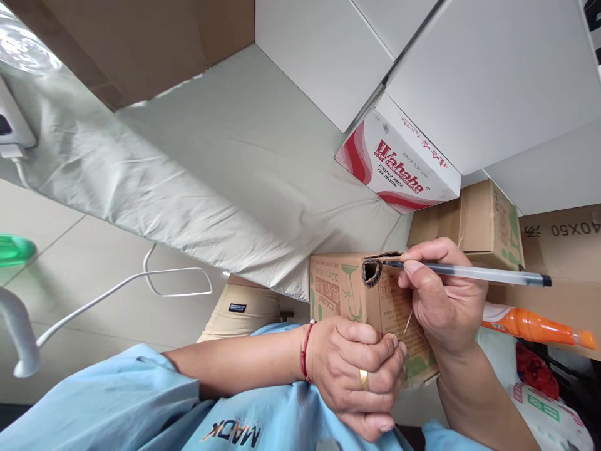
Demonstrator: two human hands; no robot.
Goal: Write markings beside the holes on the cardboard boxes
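A brown cardboard box (347,282) with green and brown print stands close in front of my body. One upper corner has a dark, ragged hole (372,271) with torn edges. My right hand (444,294) pinches a pen (479,273) with a clear barrel and black end cap; its tip points at the hole's edge. Lower down, my left hand (359,373) is closed against the box's near side, fingers curled. A thin whitish strand (408,322) shows by its fingertips; what the fingers hold is hidden.
A white and red Wahaha carton (399,160) stands on the cloth-covered surface (225,150) by white panels. More cardboard boxes (486,219) and an orange bottle (539,326) are at right. A large brown carton (141,44) stands upper left; a white bent-wire stand (126,275) is left.
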